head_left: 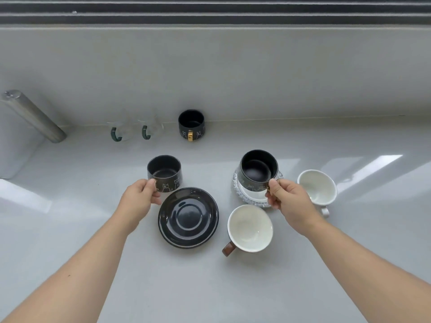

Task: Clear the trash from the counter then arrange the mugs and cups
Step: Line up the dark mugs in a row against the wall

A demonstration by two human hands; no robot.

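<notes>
My left hand (140,194) grips the handle of a black cat-print mug (164,172) standing on the counter left of centre. My right hand (288,201) holds a second black mug (258,167) by its handle, tilted above a clear glass saucer (247,197). A third black mug (191,125) with a gold handle stands against the back wall. Two clear glass cups (121,131) (150,129) with green handles stand to its left. A black saucer (188,217) lies between my hands. A white cup with a brown handle (249,228) and an all-white cup (317,187) are at the right.
A brushed metal cylinder (32,116) leans at the far left beside a white appliance (14,145). The pale grey counter (210,287) meets a low backsplash (256,78), with dark window rails (210,12) above.
</notes>
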